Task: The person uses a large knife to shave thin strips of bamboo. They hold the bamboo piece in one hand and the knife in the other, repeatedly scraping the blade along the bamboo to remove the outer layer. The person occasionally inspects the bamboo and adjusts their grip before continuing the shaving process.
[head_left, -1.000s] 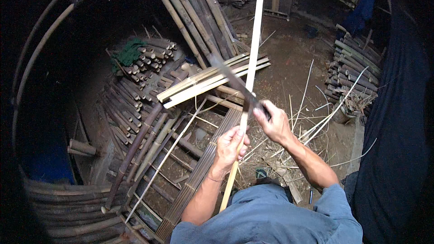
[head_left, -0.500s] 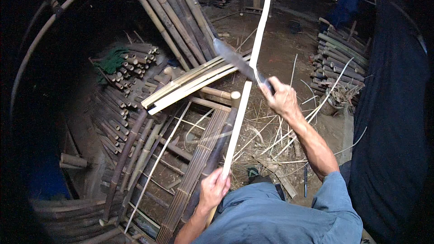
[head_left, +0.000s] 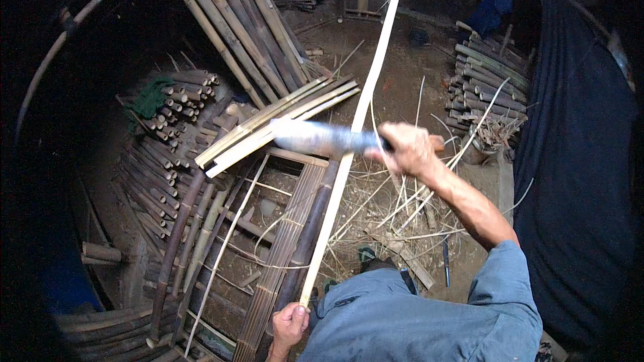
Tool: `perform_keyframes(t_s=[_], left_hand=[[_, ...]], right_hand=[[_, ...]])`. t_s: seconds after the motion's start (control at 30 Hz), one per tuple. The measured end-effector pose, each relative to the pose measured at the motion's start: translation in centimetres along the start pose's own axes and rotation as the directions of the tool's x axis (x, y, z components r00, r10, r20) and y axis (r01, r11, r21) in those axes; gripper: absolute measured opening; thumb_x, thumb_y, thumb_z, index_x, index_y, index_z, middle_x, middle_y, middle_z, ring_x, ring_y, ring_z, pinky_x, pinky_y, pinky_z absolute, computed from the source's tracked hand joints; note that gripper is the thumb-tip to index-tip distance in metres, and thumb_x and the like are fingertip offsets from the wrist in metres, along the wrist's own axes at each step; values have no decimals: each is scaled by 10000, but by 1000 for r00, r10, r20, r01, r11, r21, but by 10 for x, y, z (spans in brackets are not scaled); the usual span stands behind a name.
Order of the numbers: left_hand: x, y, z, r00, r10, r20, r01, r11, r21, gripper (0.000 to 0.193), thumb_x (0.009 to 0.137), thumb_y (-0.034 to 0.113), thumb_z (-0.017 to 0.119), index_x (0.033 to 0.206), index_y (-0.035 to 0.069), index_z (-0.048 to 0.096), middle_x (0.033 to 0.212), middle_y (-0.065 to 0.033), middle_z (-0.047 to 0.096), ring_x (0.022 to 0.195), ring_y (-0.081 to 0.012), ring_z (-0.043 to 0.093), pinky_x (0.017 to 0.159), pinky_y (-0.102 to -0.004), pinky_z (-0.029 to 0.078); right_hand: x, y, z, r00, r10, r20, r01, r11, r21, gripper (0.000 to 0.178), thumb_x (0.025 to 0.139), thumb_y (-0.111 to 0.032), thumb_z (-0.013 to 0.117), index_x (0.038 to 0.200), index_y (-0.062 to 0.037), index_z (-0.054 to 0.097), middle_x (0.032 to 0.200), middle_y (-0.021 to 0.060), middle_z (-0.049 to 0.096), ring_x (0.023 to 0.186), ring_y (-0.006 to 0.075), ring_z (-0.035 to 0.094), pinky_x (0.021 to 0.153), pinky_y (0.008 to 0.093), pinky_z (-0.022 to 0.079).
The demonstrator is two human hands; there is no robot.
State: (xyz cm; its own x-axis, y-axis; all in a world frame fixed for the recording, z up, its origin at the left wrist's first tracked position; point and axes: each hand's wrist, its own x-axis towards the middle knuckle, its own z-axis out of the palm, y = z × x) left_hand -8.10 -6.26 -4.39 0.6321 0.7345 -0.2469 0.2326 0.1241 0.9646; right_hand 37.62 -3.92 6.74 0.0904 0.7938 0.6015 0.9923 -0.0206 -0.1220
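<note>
A long pale bamboo strip (head_left: 335,184) slants up and away from me. Its lower end is gripped in my left hand (head_left: 290,324), fingers closed around it. My right hand (head_left: 410,147) is wrapped round the wooden handle of a machete (head_left: 315,138). The blade, smeared by motion, points left and crosses the strip about midway along its length. A thin curling sliver (head_left: 382,135) hangs beside the strip near my right hand. Left of the strip, several split bamboo lengths (head_left: 268,127) lie across a bamboo frame (head_left: 285,248).
Stacked bamboo poles lie at left (head_left: 147,188) and right (head_left: 493,80); longer poles (head_left: 235,27) lean at the back. Thin shavings (head_left: 376,208) litter the ground before me. A dark cloth (head_left: 577,181) hangs at right. Near my leg lies a narrow dark tool (head_left: 447,263).
My right hand has come down along the strip, and the blade has swung from slanting up-left to nearly level. My left hand sits lower and farther left, still holding the strip.
</note>
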Motion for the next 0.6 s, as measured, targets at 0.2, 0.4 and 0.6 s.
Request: perform_keyframes(t_s=[0.2, 0.4, 0.6], left_hand=[[-25, -12, -10, 1000, -1, 16, 1, 999, -33, 332, 963, 290, 554, 855, -15, 628, 552, -14, 532, 451, -74, 456, 415, -233, 346], [-86, -133, -77, 994, -110, -25, 112, 953, 281, 277, 941, 235, 558, 882, -21, 646, 564, -21, 535, 493, -93, 493, 485, -271, 414], [-82, -75, -40, 993, -28, -118, 63, 949, 309, 283, 950, 238, 551, 931, -11, 685, 744, -90, 651, 662, -203, 561, 631, -356, 478]], right_hand=[[19, 65, -24, 976, 179, -127, -195, 973, -124, 460, 882, -562, 579, 905, -103, 595, 673, 174, 648, 659, 360, 673, 549, 459, 516], [43, 138, -85, 803, 586, -108, -595, 791, -142, 568, 895, -639, 485, 974, -105, 661, 829, 245, 670, 824, 422, 666, 710, 503, 519], [46, 184, -135, 659, 731, -178, -752, 638, -165, 721, 892, -686, 421, 1000, -19, 676, 851, 245, 682, 886, 386, 669, 786, 472, 489]])
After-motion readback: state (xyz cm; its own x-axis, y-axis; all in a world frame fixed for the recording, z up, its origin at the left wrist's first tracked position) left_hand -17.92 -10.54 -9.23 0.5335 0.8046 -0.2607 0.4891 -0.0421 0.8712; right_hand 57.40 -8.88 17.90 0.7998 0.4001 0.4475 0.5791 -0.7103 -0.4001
